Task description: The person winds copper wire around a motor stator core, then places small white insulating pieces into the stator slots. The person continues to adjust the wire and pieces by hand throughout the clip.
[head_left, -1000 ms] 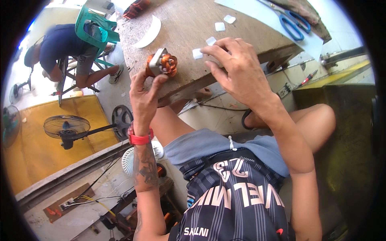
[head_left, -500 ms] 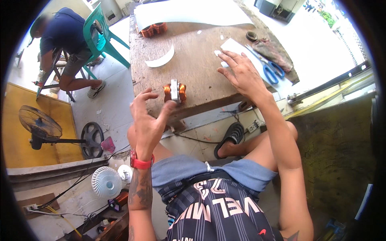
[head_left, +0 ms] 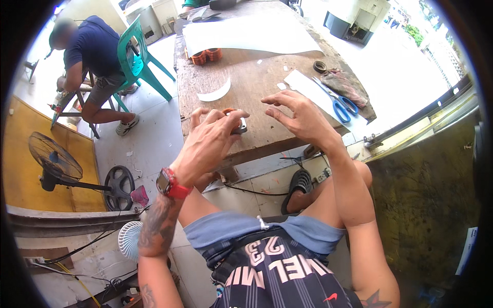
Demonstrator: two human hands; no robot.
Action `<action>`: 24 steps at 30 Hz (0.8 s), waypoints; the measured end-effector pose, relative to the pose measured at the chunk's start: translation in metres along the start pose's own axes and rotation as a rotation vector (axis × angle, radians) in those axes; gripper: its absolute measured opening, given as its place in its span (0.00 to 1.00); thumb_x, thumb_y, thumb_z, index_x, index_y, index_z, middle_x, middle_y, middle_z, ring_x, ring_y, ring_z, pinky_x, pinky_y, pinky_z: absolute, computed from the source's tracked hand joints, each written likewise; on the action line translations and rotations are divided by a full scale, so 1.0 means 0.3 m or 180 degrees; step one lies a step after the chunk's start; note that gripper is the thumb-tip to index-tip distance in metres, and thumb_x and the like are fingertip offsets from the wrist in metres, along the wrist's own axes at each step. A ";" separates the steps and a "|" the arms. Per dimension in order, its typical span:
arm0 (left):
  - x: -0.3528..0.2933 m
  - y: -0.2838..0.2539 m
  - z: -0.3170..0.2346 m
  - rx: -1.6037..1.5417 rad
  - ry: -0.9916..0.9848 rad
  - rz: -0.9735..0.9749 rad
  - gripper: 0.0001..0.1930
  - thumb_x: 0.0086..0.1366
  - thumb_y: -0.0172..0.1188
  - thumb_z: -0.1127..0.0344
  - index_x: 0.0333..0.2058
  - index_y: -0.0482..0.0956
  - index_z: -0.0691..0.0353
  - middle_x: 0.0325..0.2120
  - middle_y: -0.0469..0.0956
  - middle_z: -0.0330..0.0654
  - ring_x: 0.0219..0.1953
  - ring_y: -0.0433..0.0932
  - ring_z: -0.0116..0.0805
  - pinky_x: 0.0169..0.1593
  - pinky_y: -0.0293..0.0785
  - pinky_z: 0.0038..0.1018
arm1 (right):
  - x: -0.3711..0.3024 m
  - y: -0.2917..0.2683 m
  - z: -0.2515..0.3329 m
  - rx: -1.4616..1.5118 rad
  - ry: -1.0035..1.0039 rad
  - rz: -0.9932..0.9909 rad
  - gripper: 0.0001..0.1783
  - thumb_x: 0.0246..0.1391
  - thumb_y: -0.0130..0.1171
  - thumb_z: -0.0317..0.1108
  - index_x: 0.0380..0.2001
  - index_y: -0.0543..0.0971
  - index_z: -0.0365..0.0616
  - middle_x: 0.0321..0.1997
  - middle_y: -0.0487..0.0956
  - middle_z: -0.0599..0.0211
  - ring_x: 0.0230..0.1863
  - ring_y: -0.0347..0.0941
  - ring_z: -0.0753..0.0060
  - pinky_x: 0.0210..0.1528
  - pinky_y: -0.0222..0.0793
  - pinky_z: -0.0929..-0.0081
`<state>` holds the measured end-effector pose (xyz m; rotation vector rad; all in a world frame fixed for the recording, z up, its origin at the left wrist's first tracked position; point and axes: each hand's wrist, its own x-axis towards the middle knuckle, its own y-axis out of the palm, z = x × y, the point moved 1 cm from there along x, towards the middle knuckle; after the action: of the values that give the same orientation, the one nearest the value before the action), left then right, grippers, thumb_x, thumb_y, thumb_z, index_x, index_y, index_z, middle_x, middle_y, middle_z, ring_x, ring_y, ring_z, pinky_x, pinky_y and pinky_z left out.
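My left hand (head_left: 209, 136), with a red watch at its wrist, is closed over a small copper-wound motor stator (head_left: 240, 127) near the table's front edge. Most of the stator is hidden behind the fingers; a grey metal end and a bit of orange winding show. To its right, my right hand (head_left: 300, 117) hovers above the wood, fingers apart and holding nothing. A curved white paper strip (head_left: 215, 91) lies beyond my left hand. Blue-handled scissors (head_left: 343, 105) rest on a white sheet (head_left: 307, 84) at the right.
On the wooden table (head_left: 257, 72), a large white sheet (head_left: 251, 33) partly covers more copper coils (head_left: 206, 55). A tape roll (head_left: 320, 66) and a dirty rag (head_left: 346, 87) sit at the right. Another person (head_left: 95, 51) works beside a green chair (head_left: 136, 64); a black fan (head_left: 56, 161) stands left.
My left hand has come forward and closed over the stator, which stood uncovered before. My right hand has drawn back from the small paper bits, toward the left hand.
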<state>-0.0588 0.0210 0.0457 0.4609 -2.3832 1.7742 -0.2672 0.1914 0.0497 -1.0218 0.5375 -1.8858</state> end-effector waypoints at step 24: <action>0.288 0.015 0.091 -0.4106 -0.1423 0.0334 0.26 0.83 0.48 0.41 0.47 0.79 0.62 0.27 0.71 0.30 0.30 0.68 0.22 0.39 0.70 0.22 | -0.052 0.060 -0.067 0.0192 0.0577 0.0809 0.37 0.52 0.78 0.54 0.63 0.82 0.51 0.57 0.78 0.54 0.62 0.74 0.50 0.68 0.69 0.56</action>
<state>-0.1396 -0.0179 0.0583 0.5239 -3.1928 -0.1405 -0.2707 0.1950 0.0189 -0.7108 0.6784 -1.7639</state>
